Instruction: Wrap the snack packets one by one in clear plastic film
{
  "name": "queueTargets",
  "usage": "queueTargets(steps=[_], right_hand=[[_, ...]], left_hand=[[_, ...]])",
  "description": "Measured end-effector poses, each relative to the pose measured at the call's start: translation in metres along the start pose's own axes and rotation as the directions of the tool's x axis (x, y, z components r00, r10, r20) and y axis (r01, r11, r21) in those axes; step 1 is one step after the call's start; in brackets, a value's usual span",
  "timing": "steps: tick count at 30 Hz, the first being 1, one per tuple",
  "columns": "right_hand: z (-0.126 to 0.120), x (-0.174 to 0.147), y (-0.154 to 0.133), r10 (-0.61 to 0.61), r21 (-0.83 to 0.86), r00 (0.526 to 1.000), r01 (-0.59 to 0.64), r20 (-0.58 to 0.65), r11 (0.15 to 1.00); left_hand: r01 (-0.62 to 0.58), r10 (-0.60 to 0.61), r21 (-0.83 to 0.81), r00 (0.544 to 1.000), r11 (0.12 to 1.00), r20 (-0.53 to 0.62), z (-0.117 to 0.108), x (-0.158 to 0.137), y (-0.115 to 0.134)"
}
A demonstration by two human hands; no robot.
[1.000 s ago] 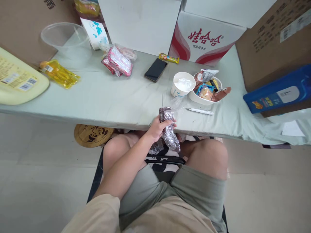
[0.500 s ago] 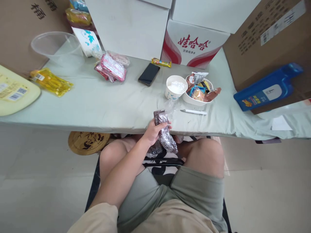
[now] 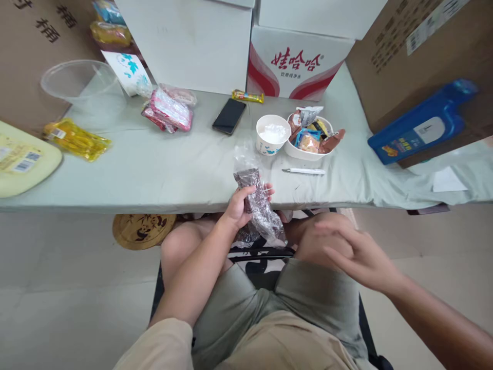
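Note:
My left hand grips a dark brown packet in crinkled clear plastic at the table's front edge. The thumb lies across its front and the fingertips show beyond its right side. The loose clear end of the wrap stands up above the packet, while its lower part hangs over my lap. My right hand, a little blurred, is over my right knee with thumb and fingers apart and nothing in it. A white pen lies to the packet's right. Behind it stand a paper cup with white stuff inside and a white bowl of wrapped snacks.
A phone, a yellow snack stick and pink packets lie farther back. At left are a clear plastic tub, a yellow packet and a pale yellow bottle. A blue bottle leans at right. Boxes line the back.
My right hand has come into view from the right, over the knee. My left hand still holds the wrapped packet, its fingers loosened a little. The view has shifted slightly.

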State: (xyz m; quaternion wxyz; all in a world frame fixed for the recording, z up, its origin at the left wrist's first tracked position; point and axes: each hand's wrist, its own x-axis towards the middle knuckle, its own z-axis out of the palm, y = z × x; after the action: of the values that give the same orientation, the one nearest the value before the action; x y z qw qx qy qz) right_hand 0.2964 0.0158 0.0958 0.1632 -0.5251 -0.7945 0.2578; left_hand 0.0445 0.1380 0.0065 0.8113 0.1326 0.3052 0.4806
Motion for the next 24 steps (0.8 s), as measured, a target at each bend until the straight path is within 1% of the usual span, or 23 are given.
queueTargets(steps=[2, 3, 5, 6, 7, 9, 10, 11, 12, 13, 16, 18, 20, 21, 24], right_hand=[[0.021, 0.025, 0.025, -0.064, -0.108, 0.994, 0.055, -0.086, 0.993], [0.031, 0.037, 0.032, -0.108, -0.163, 0.988, 0.089, -0.111, 0.983], [0.049, 0.058, 0.037, -0.194, -0.214, 0.973, 0.164, -0.126, 0.963], [0.055, 0.069, 0.035, -0.244, -0.198, 0.963, 0.218, -0.118, 0.956], [0.06, 0.079, 0.032, -0.313, -0.168, 0.943, 0.292, -0.116, 0.942], [0.065, 0.098, 0.026, -0.471, -0.088, 0.87, 0.463, -0.148, 0.882], [0.066, 0.105, 0.024, -0.523, -0.05, 0.833, 0.523, -0.178, 0.851], [0.066, 0.112, 0.023, -0.552, -0.009, 0.807, 0.562, -0.21, 0.827], [0.066, 0.116, 0.022, -0.553, 0.038, 0.797, 0.577, -0.243, 0.816], [0.067, 0.119, 0.023, -0.531, 0.091, 0.802, 0.572, -0.274, 0.816], [0.069, 0.122, 0.026, -0.432, 0.237, 0.837, 0.518, -0.335, 0.822], [0.071, 0.122, 0.027, -0.398, 0.281, 0.841, 0.508, -0.366, 0.814], [0.071, 0.122, 0.027, -0.37, 0.291, 0.836, 0.502, -0.405, 0.815], [0.07, 0.122, 0.027, -0.335, 0.294, 0.842, 0.477, -0.423, 0.828], [0.071, 0.123, 0.027, -0.155, 0.315, 0.863, 0.335, -0.481, 0.888]], left_hand=[[0.052, -0.049, -0.098, 0.998, 0.994, 0.03, 0.001, 0.0, 0.003], [0.075, -0.07, -0.124, 0.997, 0.989, 0.04, 0.002, 0.0, 0.004], [0.095, -0.09, -0.127, 0.995, 0.987, 0.042, 0.002, 0.001, 0.003], [0.082, -0.08, -0.104, 0.996, 0.991, 0.03, 0.003, 0.001, 0.001], [0.053, -0.052, -0.064, 0.999, 0.997, 0.009, 0.003, 0.002, -0.001], [-0.045, 0.047, 0.047, 0.998, 0.998, -0.038, 0.003, 0.004, -0.008], [-0.093, 0.099, 0.107, 0.994, 0.99, -0.054, 0.003, 0.005, -0.011], [-0.126, 0.138, 0.161, 0.989, 0.979, -0.06, 0.002, 0.006, -0.014], [-0.141, 0.156, 0.21, 0.986, 0.968, -0.058, 0.001, 0.007, -0.016], [-0.141, 0.158, 0.254, 0.986, 0.957, -0.047, -0.001, 0.008, -0.018], [-0.11, 0.119, 0.379, 0.993, 0.919, 0.001, -0.005, 0.009, -0.019], [-0.09, 0.083, 0.437, 0.996, 0.895, 0.035, -0.006, 0.009, -0.019], [-0.069, 0.049, 0.451, 0.997, 0.89, 0.057, -0.004, 0.009, -0.019], [-0.059, 0.033, 0.446, 0.997, 0.893, 0.066, -0.002, 0.009, -0.02], [-0.039, -0.005, 0.412, 0.995, 0.91, 0.104, 0.004, 0.01, -0.023]])
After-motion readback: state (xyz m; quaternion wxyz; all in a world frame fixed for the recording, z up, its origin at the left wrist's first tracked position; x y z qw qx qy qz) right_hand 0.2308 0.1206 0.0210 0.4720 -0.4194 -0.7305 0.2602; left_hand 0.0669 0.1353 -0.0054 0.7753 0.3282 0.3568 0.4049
